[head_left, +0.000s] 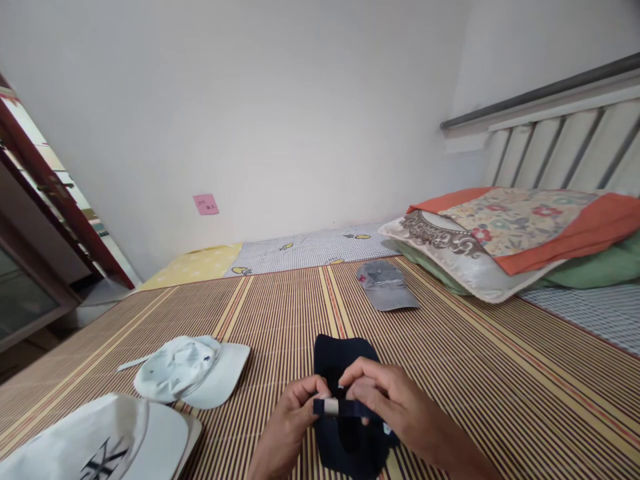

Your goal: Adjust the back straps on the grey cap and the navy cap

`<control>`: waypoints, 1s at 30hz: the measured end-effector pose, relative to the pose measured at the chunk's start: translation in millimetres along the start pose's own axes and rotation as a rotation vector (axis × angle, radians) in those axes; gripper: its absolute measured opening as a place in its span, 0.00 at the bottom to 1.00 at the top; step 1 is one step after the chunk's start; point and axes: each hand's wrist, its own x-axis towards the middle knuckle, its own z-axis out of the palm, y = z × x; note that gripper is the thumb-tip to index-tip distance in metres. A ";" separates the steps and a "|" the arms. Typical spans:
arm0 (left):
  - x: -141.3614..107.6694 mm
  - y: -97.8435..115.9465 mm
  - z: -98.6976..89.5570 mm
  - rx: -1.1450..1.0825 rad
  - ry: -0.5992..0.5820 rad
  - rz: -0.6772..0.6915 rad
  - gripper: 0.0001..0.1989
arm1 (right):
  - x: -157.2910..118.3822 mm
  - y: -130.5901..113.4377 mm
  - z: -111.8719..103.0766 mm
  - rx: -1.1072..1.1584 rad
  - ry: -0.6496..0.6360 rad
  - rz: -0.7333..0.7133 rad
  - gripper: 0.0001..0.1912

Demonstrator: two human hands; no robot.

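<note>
A dark navy cap (pixel 345 437) lies at the lower middle on a striped bamboo mat (pixel 280 313), its strap with a pale buckle turned toward me. My left hand (pixel 293 417) pinches the left end of the strap, beside the buckle (pixel 331 407). On the right part of the strap, my right hand (pixel 387 400) has its thumb and fingers closed. Both hands are over the cap's opening.
A pale cap (pixel 175 370) and a white cap with dark lettering (pixel 100 440) lie on the left. A grey cap (pixel 386 285) sits farther back. Pillows (pixel 520 227) are stacked at the right, near a white headboard (pixel 565 143). A wall (pixel 300 120) stands behind.
</note>
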 end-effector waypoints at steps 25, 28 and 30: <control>2.2 2.0 6.3 0.016 -0.003 -0.025 0.21 | -2.7 15.4 -16.6 -0.048 -0.068 -0.012 0.09; 2.6 0.2 5.9 0.003 0.012 -0.020 0.22 | -2.7 15.3 -15.8 -0.031 -0.061 -0.008 0.09; 2.3 -0.4 5.9 -0.011 0.032 -0.024 0.22 | -2.5 16.8 -15.8 -0.023 -0.045 -0.012 0.09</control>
